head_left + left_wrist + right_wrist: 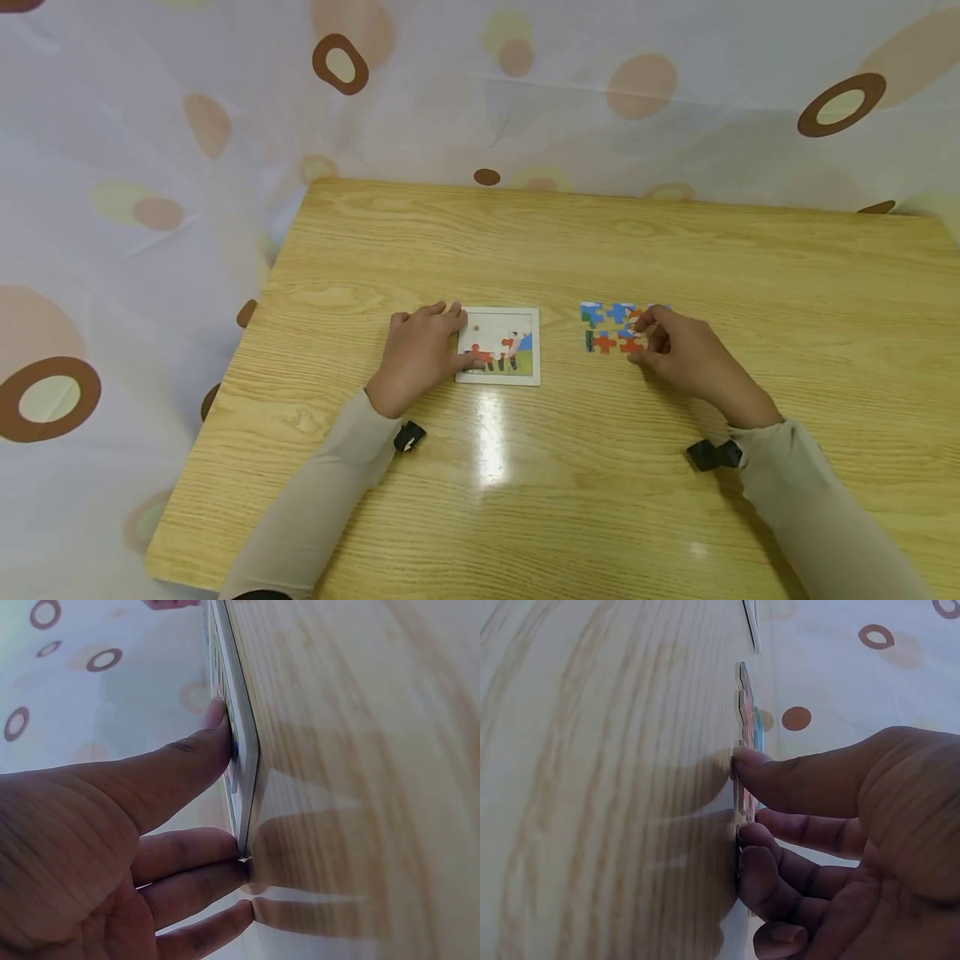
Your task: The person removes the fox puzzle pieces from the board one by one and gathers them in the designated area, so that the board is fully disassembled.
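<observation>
The white, flat, near-square puzzle frame [536, 350] lies on the yellow-brown wood-grain tabletop [570, 467], left of the loose pieces. Its raised border surrounds a shallow recess. Interlocked printed pieces [513, 363] occupy the lower and right portions of the recess, showing dark animal legs, an orange-red body section, green-yellow ground and a blue patch. The upper-left portion exposes the pale, smooth base, marked by 1 small dark round spot.

The left hand [415, 354] is spread at the frame's left side. Its thumb rests on the printed surface near the lower-left corner; its other fingers extend along the outer edge, with fingertips at the frame edge and the tabletop. It steadies the frame without closing round it.

The loose jigsaw pieces lie flat in 2 rows near the right hand [688, 358]. Each visible piece is thin, with rounded tabs and sockets. The upper row includes a blue-and-green piece [592, 313] and a blue piece [617, 313]; the lower row includes a plain red piece [604, 342] and a red end piece [628, 343]. The right hand is partly closed, fingers bent, thumb touching the red end piece. Whether it has hold of a piece cannot be determined.

Beige fabric sleeves [300, 500] cover both forearms. The tabletop surface is glossy, with a bright reflection below the frame.
</observation>
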Motion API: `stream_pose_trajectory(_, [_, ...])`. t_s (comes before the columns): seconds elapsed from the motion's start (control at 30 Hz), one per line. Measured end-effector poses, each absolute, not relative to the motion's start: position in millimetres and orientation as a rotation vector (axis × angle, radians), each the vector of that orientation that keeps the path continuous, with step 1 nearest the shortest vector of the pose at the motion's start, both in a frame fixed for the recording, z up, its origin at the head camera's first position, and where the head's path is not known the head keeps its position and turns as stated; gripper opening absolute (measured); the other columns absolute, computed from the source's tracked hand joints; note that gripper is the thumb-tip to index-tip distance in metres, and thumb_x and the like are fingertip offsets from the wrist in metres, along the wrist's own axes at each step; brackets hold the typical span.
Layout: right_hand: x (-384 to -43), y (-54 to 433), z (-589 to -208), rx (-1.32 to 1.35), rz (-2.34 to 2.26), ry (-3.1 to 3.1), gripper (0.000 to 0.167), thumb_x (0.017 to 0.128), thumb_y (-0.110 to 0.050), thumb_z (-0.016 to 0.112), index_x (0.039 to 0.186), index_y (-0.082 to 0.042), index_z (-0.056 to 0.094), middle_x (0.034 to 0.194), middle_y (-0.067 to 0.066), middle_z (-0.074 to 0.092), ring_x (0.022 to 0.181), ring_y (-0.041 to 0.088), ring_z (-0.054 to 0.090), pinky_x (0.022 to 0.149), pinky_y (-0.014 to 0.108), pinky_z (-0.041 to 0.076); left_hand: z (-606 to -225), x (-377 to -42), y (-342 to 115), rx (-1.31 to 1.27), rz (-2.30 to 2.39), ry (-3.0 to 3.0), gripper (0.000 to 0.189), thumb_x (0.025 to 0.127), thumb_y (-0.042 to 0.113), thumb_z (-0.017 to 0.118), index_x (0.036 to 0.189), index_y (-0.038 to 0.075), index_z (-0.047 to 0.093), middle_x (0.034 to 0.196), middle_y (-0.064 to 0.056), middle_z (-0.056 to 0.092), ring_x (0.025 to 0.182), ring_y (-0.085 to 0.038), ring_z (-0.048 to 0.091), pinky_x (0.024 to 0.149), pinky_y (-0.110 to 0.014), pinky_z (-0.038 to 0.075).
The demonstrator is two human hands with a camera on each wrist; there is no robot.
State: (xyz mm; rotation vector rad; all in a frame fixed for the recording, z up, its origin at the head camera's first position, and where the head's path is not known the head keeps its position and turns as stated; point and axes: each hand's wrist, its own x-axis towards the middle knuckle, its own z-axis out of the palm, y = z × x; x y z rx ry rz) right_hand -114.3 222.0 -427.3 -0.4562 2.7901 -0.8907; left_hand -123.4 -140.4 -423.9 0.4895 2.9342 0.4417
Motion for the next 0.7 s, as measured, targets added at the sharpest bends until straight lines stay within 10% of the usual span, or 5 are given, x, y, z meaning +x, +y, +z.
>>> stream_pose_trajectory(0.7, [-115,177,-418,-0.637,-1.017,2.774,0.019,0.097,-0.010,0.074,0.109,0.000,0.064,0.077,0.001,0.061,0.063,0.014,0.051,0.059,0.030,0.044,-422,-125,-140,0.498,0.397,2.936,0.074,0.079,0.053,0.086,0.138,0.012,0.068,0.148,-0.008,0.057,0.140,-0.029,0.051,0.099,-0.056,0.039])
